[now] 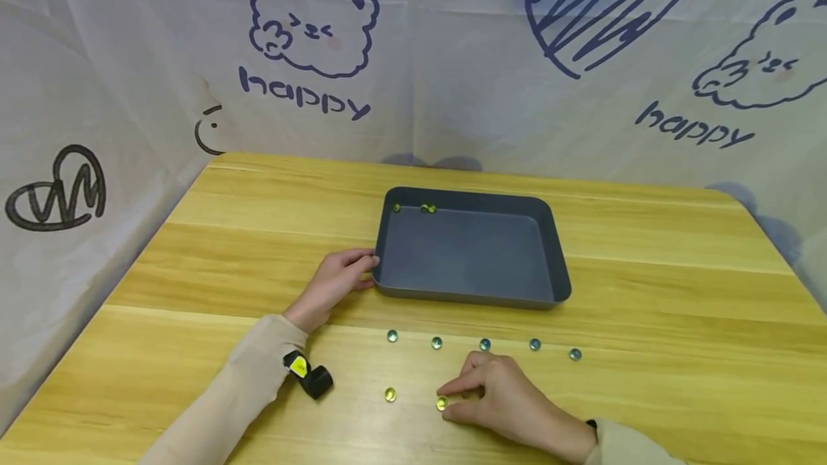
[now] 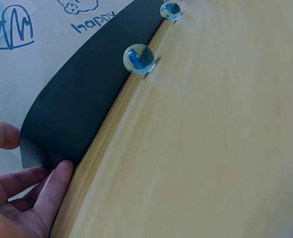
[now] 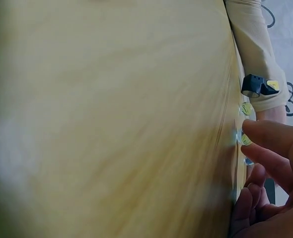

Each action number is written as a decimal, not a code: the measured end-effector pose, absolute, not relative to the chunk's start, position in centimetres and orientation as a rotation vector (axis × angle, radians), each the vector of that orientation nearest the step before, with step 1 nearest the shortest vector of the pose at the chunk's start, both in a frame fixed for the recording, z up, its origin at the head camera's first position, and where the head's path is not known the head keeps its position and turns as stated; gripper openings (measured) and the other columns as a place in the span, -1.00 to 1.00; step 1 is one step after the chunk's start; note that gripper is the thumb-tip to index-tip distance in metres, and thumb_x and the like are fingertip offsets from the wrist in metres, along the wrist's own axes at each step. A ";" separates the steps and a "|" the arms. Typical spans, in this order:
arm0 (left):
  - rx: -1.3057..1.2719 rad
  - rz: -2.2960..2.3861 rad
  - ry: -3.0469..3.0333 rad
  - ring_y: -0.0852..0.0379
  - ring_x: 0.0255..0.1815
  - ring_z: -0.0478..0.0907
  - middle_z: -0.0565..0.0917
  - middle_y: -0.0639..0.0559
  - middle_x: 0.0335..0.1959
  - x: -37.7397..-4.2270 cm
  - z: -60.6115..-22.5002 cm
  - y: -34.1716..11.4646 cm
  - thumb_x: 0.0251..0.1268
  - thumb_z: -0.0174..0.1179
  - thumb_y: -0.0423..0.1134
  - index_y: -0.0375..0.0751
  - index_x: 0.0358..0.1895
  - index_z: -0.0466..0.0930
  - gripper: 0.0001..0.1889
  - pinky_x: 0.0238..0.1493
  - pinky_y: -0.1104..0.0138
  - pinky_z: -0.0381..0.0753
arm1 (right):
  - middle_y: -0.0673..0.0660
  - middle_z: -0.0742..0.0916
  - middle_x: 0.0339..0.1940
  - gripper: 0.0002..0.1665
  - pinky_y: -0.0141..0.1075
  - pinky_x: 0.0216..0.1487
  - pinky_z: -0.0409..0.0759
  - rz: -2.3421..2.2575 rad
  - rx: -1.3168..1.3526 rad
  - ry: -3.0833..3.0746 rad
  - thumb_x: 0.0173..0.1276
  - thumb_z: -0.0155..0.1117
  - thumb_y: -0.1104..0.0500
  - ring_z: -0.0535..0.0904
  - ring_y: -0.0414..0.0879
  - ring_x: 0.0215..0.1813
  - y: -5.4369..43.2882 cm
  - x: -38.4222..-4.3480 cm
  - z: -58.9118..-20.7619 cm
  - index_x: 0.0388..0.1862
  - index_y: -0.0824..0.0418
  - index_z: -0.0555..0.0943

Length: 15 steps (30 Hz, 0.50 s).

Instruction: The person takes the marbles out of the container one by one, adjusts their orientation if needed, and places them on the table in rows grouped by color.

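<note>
My left hand [image 1: 334,282] holds the left side of a dark grey tray [image 1: 465,253]. In the left wrist view its thumb is up at the tray's rim and other fingertips sit low against the outer wall. My right hand [image 1: 500,397] pinches a yellow glass marble [image 1: 442,403] between thumb and index finger, low over the wooden table. Left of it lies another yellow marble [image 1: 390,395]. Beyond the right hand, several blue glass marbles [image 1: 436,343] form a row in front of the tray. Inside the tray, three yellow-green marbles [image 1: 397,208] lie along the back wall.
The wooden table [image 1: 678,293] reaches back to a white cloth [image 1: 452,92] with drawn bears, hearts and writing. A black wrist camera [image 1: 315,380] is strapped to the left sleeve and stands out over the table, left of the near marbles.
</note>
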<state>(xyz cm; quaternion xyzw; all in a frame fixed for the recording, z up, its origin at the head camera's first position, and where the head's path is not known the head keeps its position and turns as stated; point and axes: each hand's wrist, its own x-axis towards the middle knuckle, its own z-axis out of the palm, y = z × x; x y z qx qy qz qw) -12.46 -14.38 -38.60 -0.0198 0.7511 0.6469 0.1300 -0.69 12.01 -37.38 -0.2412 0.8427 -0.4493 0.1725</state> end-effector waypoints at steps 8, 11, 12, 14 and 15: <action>-0.039 1.884 2.188 -0.13 0.18 0.49 0.46 -0.32 0.25 -12.5 -38.5 -14.2 0.45 0.02 -0.25 -0.47 0.26 0.43 -0.56 0.04 0.28 0.64 | -0.13 0.57 -0.47 -0.77 -0.44 -0.55 0.43 -1.258 -0.689 2.416 0.08 0.55 0.15 0.40 -0.31 -0.47 12.0 -0.8 -37.3 -0.25 0.16 0.80; -0.037 1.884 2.189 -0.13 0.18 0.50 0.47 -0.32 0.24 -12.6 -38.4 -14.2 0.45 0.02 -0.25 -0.47 0.26 0.43 -0.56 0.04 0.28 0.64 | -0.14 0.57 -0.47 -0.77 -0.44 -0.55 0.43 -1.249 -0.694 2.424 0.07 0.55 0.16 0.39 -0.31 -0.47 12.0 -0.8 -37.2 -0.25 0.17 0.80; -0.040 1.884 2.190 -0.13 0.18 0.50 0.47 -0.32 0.24 -12.6 -38.4 -14.2 0.45 0.02 -0.25 -0.47 0.26 0.43 -0.56 0.04 0.28 0.64 | -0.14 0.57 -0.47 -0.77 -0.44 -0.55 0.43 -1.247 -0.695 2.426 0.07 0.55 0.16 0.39 -0.31 -0.47 12.0 -0.8 -37.2 -0.25 0.17 0.80; -0.044 1.879 2.193 -0.13 0.17 0.50 0.47 -0.32 0.24 -12.6 -38.4 -14.2 0.45 0.02 -0.25 -0.47 0.26 0.43 -0.56 0.03 0.28 0.64 | -0.14 0.57 -0.47 -0.77 -0.44 -0.55 0.43 -1.239 -0.695 2.427 0.07 0.55 0.16 0.39 -0.31 -0.47 12.0 -0.9 -37.1 -0.25 0.16 0.80; -0.047 1.877 2.194 -0.13 0.17 0.50 0.47 -0.32 0.24 -12.5 -38.4 -14.2 0.45 0.02 -0.25 -0.46 0.27 0.43 -0.56 0.03 0.28 0.64 | -0.14 0.57 -0.47 -0.78 -0.44 -0.55 0.43 -1.240 -0.694 2.425 0.07 0.55 0.16 0.39 -0.31 -0.47 12.0 -0.9 -37.1 -0.26 0.16 0.80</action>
